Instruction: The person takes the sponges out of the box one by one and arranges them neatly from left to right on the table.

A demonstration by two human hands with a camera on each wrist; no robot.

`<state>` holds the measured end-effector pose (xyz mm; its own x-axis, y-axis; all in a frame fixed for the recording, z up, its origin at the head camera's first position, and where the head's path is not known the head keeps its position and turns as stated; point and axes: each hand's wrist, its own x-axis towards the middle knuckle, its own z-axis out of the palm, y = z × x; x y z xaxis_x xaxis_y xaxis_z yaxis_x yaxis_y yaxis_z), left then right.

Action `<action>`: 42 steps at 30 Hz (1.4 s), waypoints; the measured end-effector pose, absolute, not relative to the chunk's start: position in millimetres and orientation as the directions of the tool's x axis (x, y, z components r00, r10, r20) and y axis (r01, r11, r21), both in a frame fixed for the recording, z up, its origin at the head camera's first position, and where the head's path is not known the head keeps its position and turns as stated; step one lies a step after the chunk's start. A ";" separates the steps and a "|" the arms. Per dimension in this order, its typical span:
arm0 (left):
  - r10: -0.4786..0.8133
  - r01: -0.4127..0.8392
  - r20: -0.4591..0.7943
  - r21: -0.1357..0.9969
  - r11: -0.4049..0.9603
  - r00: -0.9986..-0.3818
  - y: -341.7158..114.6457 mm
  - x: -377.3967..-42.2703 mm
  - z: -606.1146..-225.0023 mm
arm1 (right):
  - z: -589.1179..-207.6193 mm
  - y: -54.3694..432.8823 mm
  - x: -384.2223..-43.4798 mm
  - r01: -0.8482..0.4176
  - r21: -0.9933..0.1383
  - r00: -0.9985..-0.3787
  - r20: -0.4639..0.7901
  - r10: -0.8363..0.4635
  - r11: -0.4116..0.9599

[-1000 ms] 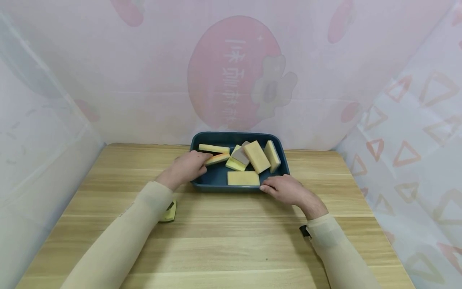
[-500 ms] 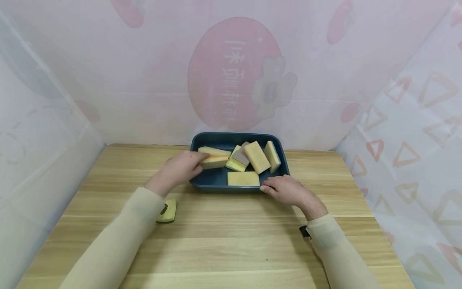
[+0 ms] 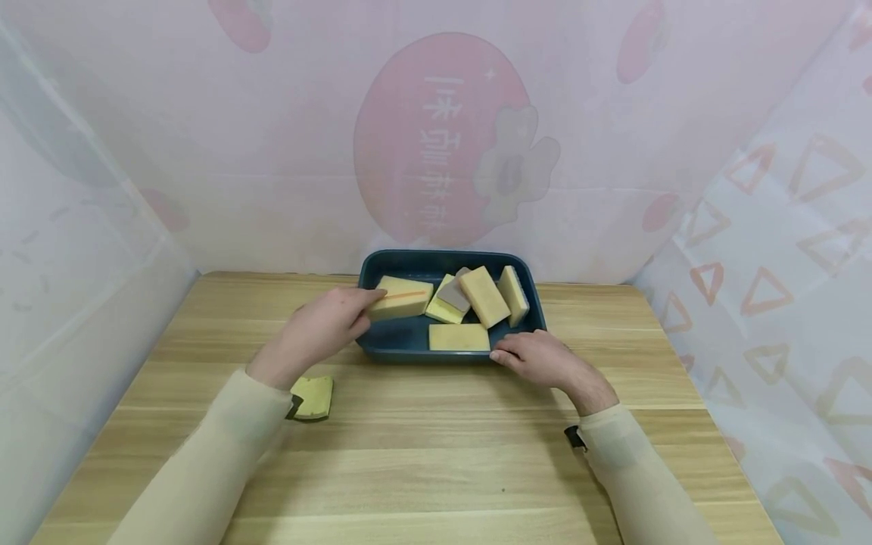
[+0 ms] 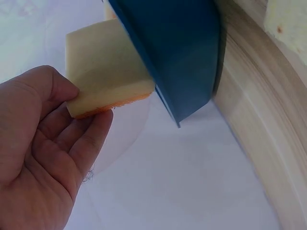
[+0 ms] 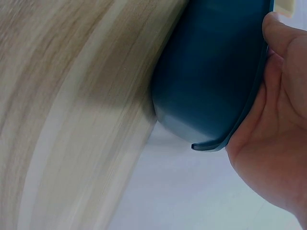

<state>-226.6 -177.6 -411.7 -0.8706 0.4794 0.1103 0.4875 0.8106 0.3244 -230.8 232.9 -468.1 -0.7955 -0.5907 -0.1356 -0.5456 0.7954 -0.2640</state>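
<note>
Head view: left hand (image 3: 316,329) at the left side of a dark teal, rounded rectangular tray (image 3: 409,356), right hand (image 3: 538,357) at its front right corner.

Grip, left: grasping a pale yellow rectangular sponge with an orange face (image 4: 108,62), thumb on the pale side, fingers under the orange. That sponge is at the tray's left end; in the left wrist view the tray wall hides its far end. Grip, right: holding the tray rim, thumb at the edge; some fingers hidden.

Around it: 1 plain pale yellow slab (image 3: 409,284) just behind the held sponge; can't tell if the 2 touch. To the right, a flat grey piece (image 3: 453,293) lies over a brighter yellow piece (image 3: 444,309), then a tilted pale yellow block (image 3: 485,297) and a slab on edge (image 3: 514,295) by the right wall. 1 flat-faced pale yellow block (image 3: 459,336) sits at the front wall.

Outside the tray: 1 yellow square piece with a dark underside (image 3: 315,396) on the wood-grain table (image 3: 422,462), partly covered by a dark bit at the left cuff. Pink-and-white printed cloth (image 3: 272,204) stands right behind the tray.
</note>
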 end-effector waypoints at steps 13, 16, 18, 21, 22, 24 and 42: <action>0.529 0.558 0.179 0.286 0.779 -0.830 -187.1 -196.6 -404.3 | -468.8 232.9 -231.5 -0.568 -0.262 -0.785 -0.114 -0.609 0.780; 0.535 0.568 0.190 0.279 0.775 -0.823 -190.3 -189.0 -404.0 | -469.2 232.9 -231.5 -0.565 -0.262 -0.786 -0.117 -0.607 0.783; 0.542 0.578 0.200 0.272 0.769 -0.816 -192.4 -184.3 -404.3 | -469.0 232.7 -231.6 -0.560 -0.264 -0.788 -0.120 -0.603 0.785; 0.551 0.590 0.211 0.268 0.762 -0.807 -195.2 -178.0 -404.7 | -468.4 232.4 -231.7 -0.549 -0.269 -0.794 -0.128 -0.594 0.792; 0.553 0.592 0.211 0.266 0.761 -0.806 -195.9 -176.0 -404.8 | -468.3 232.5 -231.6 -0.548 -0.269 -0.795 -0.128 -0.593 0.792; 0.557 0.597 0.217 0.255 0.761 -0.802 -197.2 -172.2 -405.0 | -468.1 232.1 -231.7 -0.544 -0.272 -0.796 -0.130 -0.591 0.794; 0.629 0.656 0.184 0.226 0.720 -0.755 -199.4 -146.2 -413.3 | -467.6 232.5 -233.0 -0.550 -0.270 -0.791 -0.136 -0.596 0.791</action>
<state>-146.2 -199.4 -413.3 -0.7551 0.6293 0.1837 0.6555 0.7204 0.2263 -233.0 232.5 -467.6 -0.7912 -0.5964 -0.1356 -0.5496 0.7905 -0.2702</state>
